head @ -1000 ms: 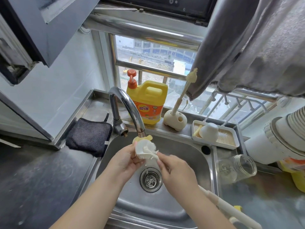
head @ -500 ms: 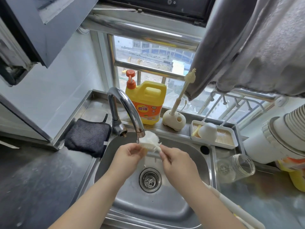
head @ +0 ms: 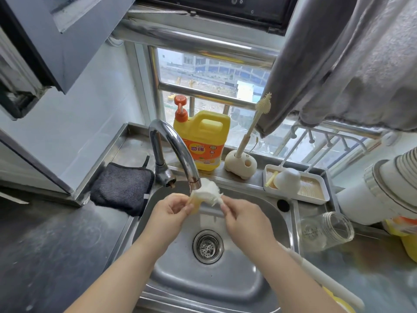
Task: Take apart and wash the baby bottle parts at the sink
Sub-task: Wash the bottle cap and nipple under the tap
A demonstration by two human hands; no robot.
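Bottle part (head: 194, 203) — half-hidden behind brush (head: 208, 192)

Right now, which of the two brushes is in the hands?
The white bristle brush under the faucet: the right hand grips its handle. The slim nipple brush stands upright in its holder on the ledge.

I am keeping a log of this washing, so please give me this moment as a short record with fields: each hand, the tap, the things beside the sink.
left hand: pinches a small yellowish bottle part
right hand: holds the white brush against the part
tap: spout directly over the brush; running water cannot be told
right of sink: clear glass bottle lying on its side
behind sink: yellow detergent jug
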